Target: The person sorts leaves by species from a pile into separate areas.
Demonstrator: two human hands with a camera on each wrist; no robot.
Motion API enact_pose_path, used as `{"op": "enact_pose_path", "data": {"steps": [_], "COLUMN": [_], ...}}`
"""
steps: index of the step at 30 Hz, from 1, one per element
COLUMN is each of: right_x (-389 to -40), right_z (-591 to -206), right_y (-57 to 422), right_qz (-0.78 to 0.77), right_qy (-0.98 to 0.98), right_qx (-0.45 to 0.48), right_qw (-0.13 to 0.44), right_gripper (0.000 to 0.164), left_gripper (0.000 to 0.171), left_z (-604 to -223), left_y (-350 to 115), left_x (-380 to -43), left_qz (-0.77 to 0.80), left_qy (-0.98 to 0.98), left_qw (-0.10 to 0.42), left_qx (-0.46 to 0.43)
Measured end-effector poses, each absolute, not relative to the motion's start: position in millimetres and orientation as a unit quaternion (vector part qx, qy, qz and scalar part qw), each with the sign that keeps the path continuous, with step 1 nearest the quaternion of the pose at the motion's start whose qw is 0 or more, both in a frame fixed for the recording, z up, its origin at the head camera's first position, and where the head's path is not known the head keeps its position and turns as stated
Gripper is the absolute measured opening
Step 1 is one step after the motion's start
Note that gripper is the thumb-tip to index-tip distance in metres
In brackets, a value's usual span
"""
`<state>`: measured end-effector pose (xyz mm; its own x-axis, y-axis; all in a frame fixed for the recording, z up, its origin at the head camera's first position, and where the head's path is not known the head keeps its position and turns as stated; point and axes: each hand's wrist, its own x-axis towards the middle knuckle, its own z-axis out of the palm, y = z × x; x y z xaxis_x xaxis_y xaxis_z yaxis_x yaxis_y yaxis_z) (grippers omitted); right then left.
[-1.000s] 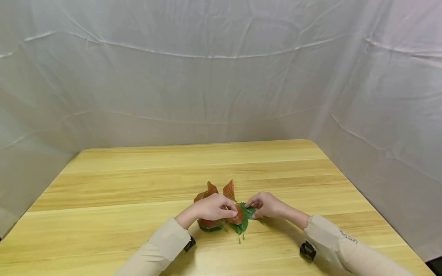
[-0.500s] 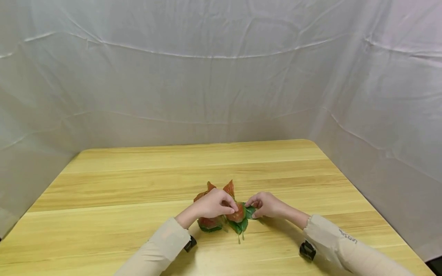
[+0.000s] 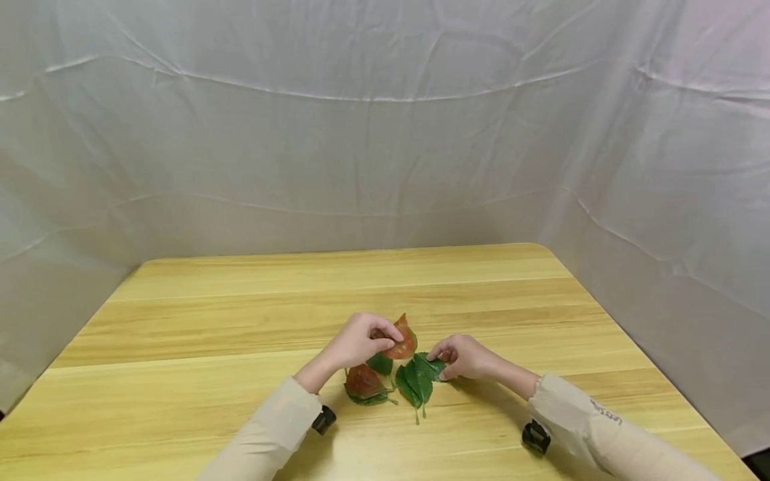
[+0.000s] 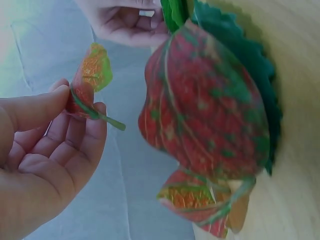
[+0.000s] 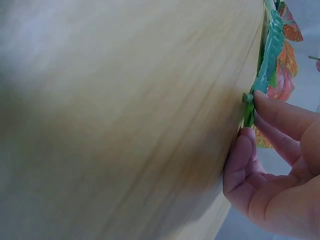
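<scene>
My left hand (image 3: 359,339) pinches a red artificial leaf (image 3: 406,346) between thumb and fingers, raised off the table in the left wrist view, its green stem (image 4: 114,123) sticking out. Overlapping green leaves (image 3: 416,382) with toothed edges lie on the table between the hands. At their right end, the thumb and fingers of my right hand (image 3: 470,359) pinch a green leaf (image 5: 270,55) close to the tabletop. Below my left hand, a red leaf with green patches (image 4: 205,105) lies over a green one. Another red leaf tip (image 3: 402,320) shows behind the held leaf.
The leaves lie on a light wooden table (image 3: 240,307). A pale grey cloth (image 3: 361,147) hangs behind and along both sides of it. Black wrist straps (image 3: 535,437) show beneath both sleeves.
My left hand has lifted the red leaf off the green leaves and carried it up and slightly left in the head view, uncovering them. My right hand has stayed in place.
</scene>
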<state>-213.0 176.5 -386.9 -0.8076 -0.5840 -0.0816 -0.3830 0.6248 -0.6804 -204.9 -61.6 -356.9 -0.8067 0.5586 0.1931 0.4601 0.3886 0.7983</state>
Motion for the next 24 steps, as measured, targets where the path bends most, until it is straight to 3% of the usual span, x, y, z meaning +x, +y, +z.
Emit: {"op": "enact_pose_path", "data": {"steps": [10, 24], "right_x": [-212, -212], "right_z": [-387, -386], "right_y": [176, 174], "right_qz": [-0.344, -0.334], "right_qy": [0.887, 0.893], "right_qx": [-0.266, -0.263], "right_qw": [0.152, 0.148], "right_gripper": [0.029, 0.029], "left_gripper": [0.012, 0.014], "left_z": [-355, -357], "left_y": [-82, -123], "left_x": [-214, -235], "left_qz": [0.472, 0.526], "left_qy": [0.841, 0.836], "left_qw": [-0.004, -0.007], "left_qx": [0.263, 0.158]}}
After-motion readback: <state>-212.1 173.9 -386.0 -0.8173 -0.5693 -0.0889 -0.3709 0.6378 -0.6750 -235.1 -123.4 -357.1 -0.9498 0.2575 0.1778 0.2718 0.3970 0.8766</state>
